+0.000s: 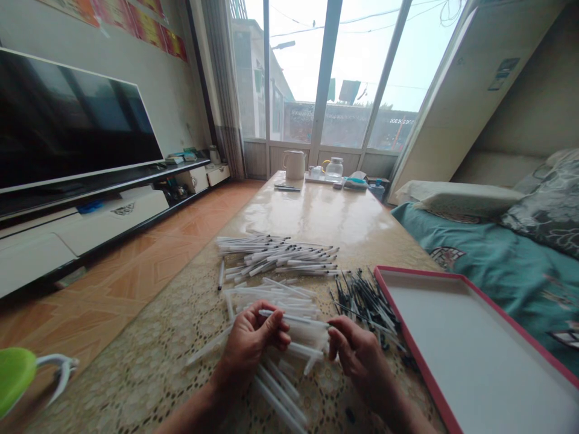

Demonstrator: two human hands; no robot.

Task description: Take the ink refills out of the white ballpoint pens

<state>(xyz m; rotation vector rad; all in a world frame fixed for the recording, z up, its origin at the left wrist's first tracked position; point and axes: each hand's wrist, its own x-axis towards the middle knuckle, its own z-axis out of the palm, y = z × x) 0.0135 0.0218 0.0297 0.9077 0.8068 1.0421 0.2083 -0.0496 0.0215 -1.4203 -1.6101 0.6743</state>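
Observation:
My left hand (pixel 251 333) is closed around a slim white pen barrel (pixel 302 320), held nearly level above the table. At the barrel's right end, the fingers of my right hand (pixel 362 357) are pinched together. A small dark bit shows at that end, too small to make out. Beneath and around my hands lie loose white pen barrels (pixel 281 395), some partly hidden by the left hand. Farther off is a heap of white pens with dark tips (pixel 275 256). Thin dark pen refills (pixel 366 301) are piled just beyond my right hand.
A shallow white tray with a red rim (pixel 409 322) lies to the right. At the table's far end stand a beige kettle (pixel 295 164) and a glass jar (pixel 335 167). A green-topped stool (pixel 17 374) is at lower left; a teal-covered couch (pixel 418 226) borders the right.

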